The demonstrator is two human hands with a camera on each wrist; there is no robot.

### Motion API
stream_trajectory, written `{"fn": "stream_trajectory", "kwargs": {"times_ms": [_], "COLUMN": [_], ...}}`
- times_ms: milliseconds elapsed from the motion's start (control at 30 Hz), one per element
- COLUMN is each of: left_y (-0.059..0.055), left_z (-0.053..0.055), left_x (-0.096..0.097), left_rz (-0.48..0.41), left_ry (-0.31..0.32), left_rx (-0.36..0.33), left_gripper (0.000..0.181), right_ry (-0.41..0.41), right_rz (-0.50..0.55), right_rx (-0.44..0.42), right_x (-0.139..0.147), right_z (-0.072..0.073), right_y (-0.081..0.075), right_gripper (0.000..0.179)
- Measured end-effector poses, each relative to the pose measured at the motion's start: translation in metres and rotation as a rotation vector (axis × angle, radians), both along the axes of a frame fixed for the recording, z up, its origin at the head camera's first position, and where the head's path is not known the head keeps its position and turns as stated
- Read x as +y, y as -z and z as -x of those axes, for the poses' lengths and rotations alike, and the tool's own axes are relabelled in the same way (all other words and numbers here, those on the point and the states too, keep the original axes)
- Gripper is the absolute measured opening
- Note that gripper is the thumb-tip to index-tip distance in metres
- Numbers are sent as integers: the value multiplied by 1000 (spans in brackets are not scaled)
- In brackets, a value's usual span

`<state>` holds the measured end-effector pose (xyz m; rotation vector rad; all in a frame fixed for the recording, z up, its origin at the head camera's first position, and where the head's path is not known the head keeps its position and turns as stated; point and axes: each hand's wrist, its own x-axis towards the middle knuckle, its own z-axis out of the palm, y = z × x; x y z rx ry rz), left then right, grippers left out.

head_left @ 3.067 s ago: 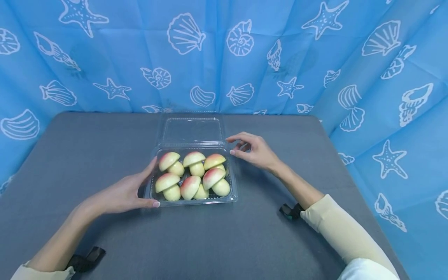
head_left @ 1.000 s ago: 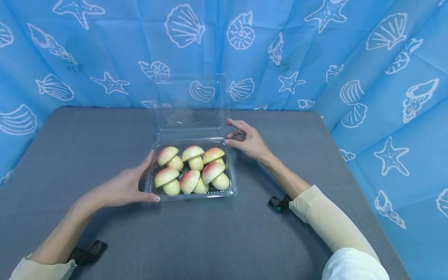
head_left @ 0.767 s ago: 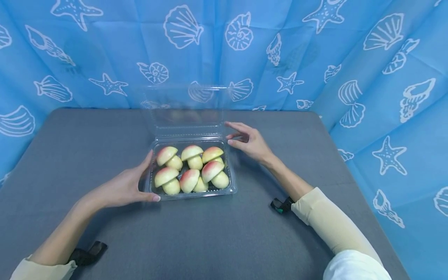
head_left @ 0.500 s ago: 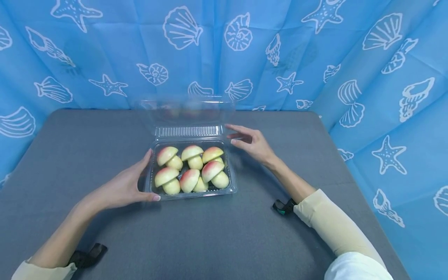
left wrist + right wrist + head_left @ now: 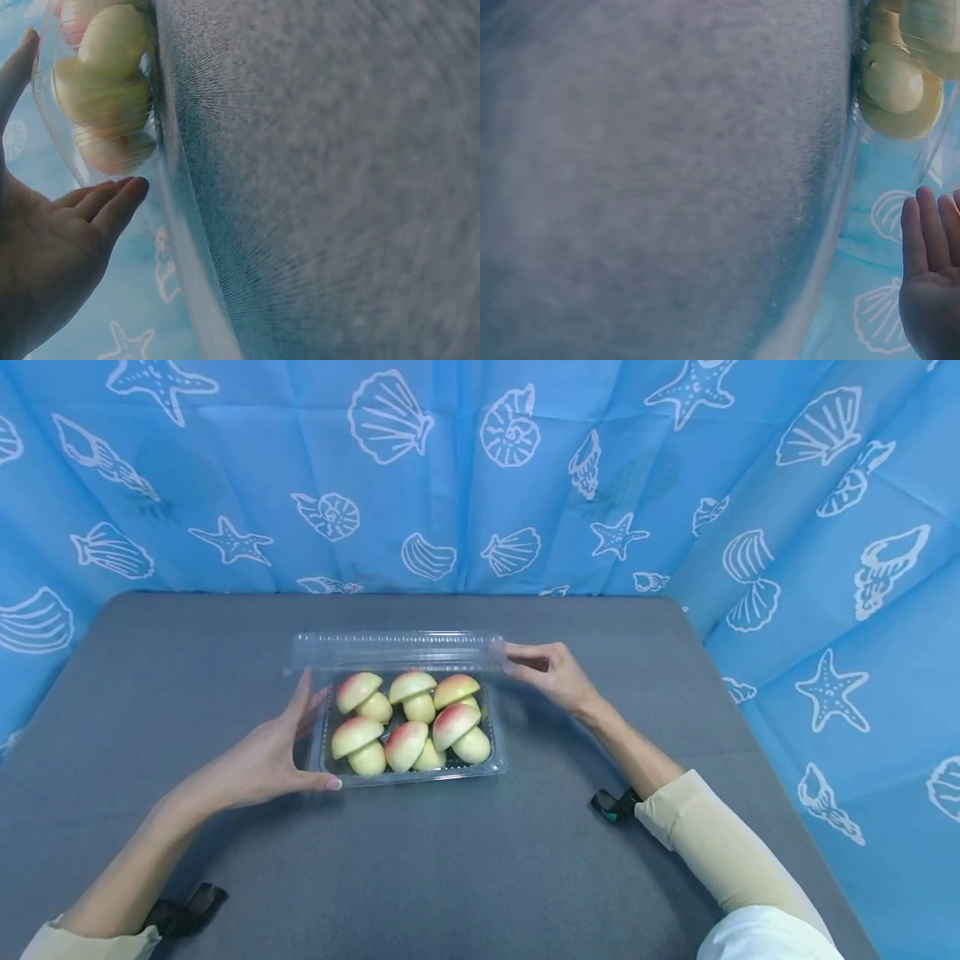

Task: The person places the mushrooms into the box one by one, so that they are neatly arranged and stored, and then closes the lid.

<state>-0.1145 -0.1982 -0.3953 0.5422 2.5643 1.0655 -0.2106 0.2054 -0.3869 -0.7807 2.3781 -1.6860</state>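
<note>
A clear plastic clamshell box (image 5: 420,779) sits on the grey table, with several mushroom-shaped pieces (image 5: 408,743) inside, pale yellow-green with pink-blushed caps. Its hinged lid (image 5: 397,645) is partly lowered, tilted above the back of the tray. My left hand (image 5: 258,764) spans the box's left side, thumb at the front corner, fingers toward the back. In the left wrist view the fingers of that hand (image 5: 64,255) look straight against the plastic. Beside the lid's right end is my right hand (image 5: 558,678), fingertips at its edge. Its fingers look straight in the right wrist view.
The grey table (image 5: 465,868) extends around the box on all sides. A blue curtain (image 5: 465,468) with white shells and starfish hangs behind it and along the right. Black straps with small devices (image 5: 187,912) sit on both wrists.
The lid lay flat behind the tray, rose to upright, then tipped forward and down over the tray's back. My right hand shifted slightly right and lower; my left hand stays at the box's left side.
</note>
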Motion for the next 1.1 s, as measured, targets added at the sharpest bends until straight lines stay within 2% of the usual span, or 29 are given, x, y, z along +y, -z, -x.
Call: {"fn": "stream_trajectory", "kwargs": {"times_ms": [233,367,533,667,867,1000,1100], "left_y": [-2,-3,1,2,1,2,3], "left_z": [-1,-1,-1,-1,-2,-5,-7], "left_x": [0,1,-3,-7,-11,-14,-16], "left_rz": [-16,-26,-41,-35,38,-6,-48], "left_ry": [-27,-13,13,23,16,43,60], "left_rx": [49,59,48,38,28,-3,-32], "left_gripper": [150,148,141,139,140,140,135], "right_ry": [2,12,4,-4,-30,-67,-83], "right_rz": [-49,-85,-126,-152,-217,-284,-313], "right_rx": [-22,-24,-10,24,89,161,171], "right_x": [0,0,3,3,4,4,3], "right_z": [-6,-7,-6,-7,-14,-19,-23], "right_y": [-2,-2,3,5,7,7,7], "right_gripper": [29,30,31,32,38,45,51]}}
